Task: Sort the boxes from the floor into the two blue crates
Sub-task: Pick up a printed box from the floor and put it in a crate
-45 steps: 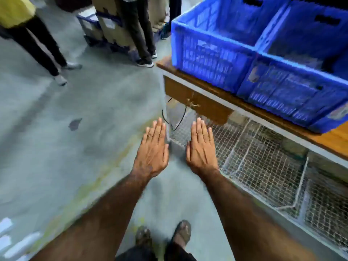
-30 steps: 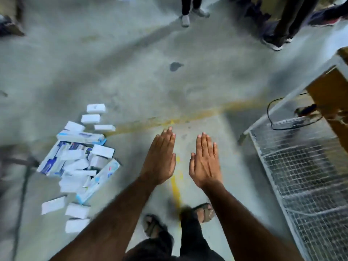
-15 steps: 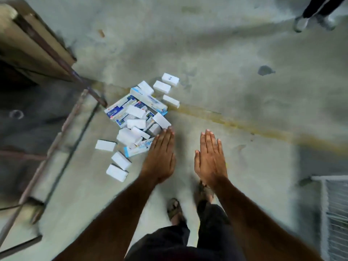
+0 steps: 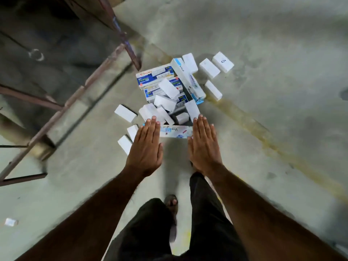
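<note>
A heap of several boxes (image 4: 169,95) lies on the concrete floor ahead of me: small plain white ones, blue-printed ones and long white "Viva" boxes. One long Viva box (image 4: 175,131) lies crosswise at the near edge of the heap. My left hand (image 4: 146,149) and my right hand (image 4: 204,146) are stretched out flat, palms down, fingers straight, above the near side of the heap. Neither hand holds anything. Their fingertips overlap the ends of the crosswise Viva box in the view. The blue crates are out of view.
A rusty metal frame (image 4: 75,102) with slanted bars stands at the left, close to the heap. A yellow floor line (image 4: 263,132) runs diagonally to the right. A stray white box (image 4: 11,222) lies at the far left. My sandalled foot (image 4: 170,202) shows below.
The view has swung from the table with the blue crates round to the floor. The heap of boxes has come closer, now just under my outstretched flat hands.
</note>
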{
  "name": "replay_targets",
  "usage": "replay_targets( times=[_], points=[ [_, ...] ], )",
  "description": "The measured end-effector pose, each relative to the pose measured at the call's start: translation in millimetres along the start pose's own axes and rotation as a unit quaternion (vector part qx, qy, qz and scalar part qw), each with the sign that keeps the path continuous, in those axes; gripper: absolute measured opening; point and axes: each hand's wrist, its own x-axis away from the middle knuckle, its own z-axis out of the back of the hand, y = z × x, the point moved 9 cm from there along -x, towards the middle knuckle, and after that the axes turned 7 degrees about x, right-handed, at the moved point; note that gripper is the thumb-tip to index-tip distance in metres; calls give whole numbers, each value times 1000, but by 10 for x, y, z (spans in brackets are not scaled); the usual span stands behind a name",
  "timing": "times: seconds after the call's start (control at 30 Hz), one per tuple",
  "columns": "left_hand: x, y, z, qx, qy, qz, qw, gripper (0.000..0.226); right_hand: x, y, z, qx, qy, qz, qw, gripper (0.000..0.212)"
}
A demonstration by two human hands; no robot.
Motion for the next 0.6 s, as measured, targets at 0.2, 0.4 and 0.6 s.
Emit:
replay_targets(
  times=[0.2, 0.4, 0.6],
  points=[
    [-607, -164, -491, 48, -18, 47, 998, 73, -610, 122, -596, 26, -61, 49, 997, 66],
    [-1029, -611, -1446, 70, -112, 74, 988, 80, -984, 216, -1593, 2, -141, 47, 989, 78],
    [-1402, -1346, -2738, 129, -225, 135, 956, 87, -1408, 354, -2904, 14, -228, 12, 974, 98]
  ],
)
